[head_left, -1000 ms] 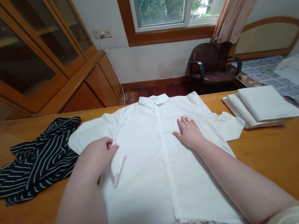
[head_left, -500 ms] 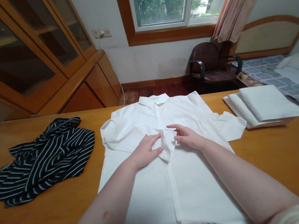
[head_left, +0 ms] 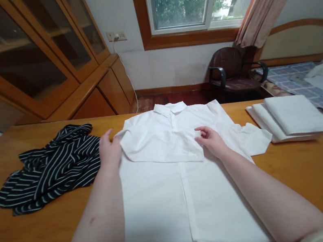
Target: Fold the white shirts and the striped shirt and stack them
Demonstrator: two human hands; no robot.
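Observation:
A white short-sleeved shirt (head_left: 169, 202) lies flat, front up, on the wooden table (head_left: 313, 178), collar away from me. Its left sleeve (head_left: 159, 146) is folded across the chest. My left hand (head_left: 109, 151) rests open against the folded edge at the shirt's left shoulder, thumb raised. My right hand (head_left: 212, 140) sits at the far end of the folded sleeve, fingers curled and pinching the cuff edge. The shirt's right sleeve (head_left: 256, 140) still lies spread out to the right.
A crumpled black-and-white striped garment (head_left: 51, 168) lies left of the shirt. A stack of folded white cloth (head_left: 294, 117) sits at the right. Beyond the table are a wooden cabinet (head_left: 47, 65), a dark chair (head_left: 230, 70) and a bed (head_left: 322, 81).
My left hand carried the left sleeve across the shirt's chest, handed it to the right hand, then moved back left to the fold edge. The sleeve now lies flat across the chest.

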